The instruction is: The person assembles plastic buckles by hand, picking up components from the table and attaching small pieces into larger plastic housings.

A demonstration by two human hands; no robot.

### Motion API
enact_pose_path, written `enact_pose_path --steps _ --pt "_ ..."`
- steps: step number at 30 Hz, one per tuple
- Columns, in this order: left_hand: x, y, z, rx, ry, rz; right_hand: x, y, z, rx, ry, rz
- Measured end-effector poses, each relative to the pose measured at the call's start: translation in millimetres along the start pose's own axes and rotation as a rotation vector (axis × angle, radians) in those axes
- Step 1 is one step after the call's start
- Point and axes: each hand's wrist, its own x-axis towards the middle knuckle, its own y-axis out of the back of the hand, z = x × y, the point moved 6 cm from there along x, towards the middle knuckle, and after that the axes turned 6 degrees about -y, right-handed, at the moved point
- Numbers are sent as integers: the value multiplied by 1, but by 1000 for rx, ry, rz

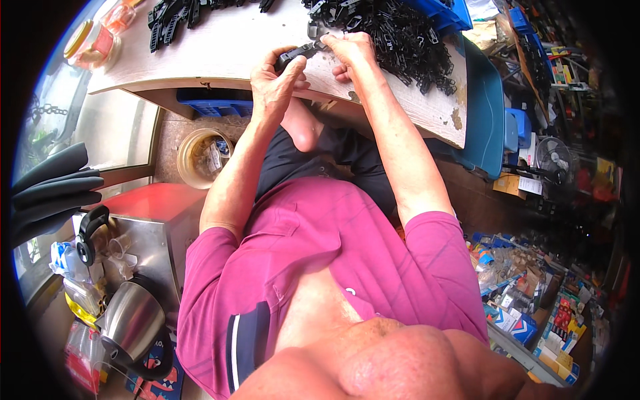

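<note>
Above the table's near edge, my left hand (272,87) grips a black elongated plastic part (293,59) between thumb and fingers. My right hand (355,52) is closed in a pinch at the part's right end; whether a separate small piece sits between its fingertips is too small to tell. Just beyond the part lies a small dark piece (313,29) on the pale wooden table (240,40). Right of my right hand spreads a large heap of black plastic parts (413,50). More black strip-like parts (175,19) lie at the far left of the tabletop.
A lidded jar (90,43) stands at the table's left end. Blue crates (217,107) show under the table and a blue tray (450,15) behind the heap. Beside the table are a teal bin (485,110), a bucket (190,157) and a steel kettle (135,319).
</note>
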Motion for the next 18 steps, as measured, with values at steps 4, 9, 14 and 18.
enact_pose_path --steps 4,9,14,18 --pt "0 0 -1 -24 5 13 -2 1 2 8 4 2" --pt "-1 -1 2 -52 30 33 -6 2 4 55 28 -10" --pt "-1 -2 5 -41 43 51 -9 5 6 191 -33 -8" --pt "-1 0 3 -70 19 39 -13 5 5 271 -38 4"
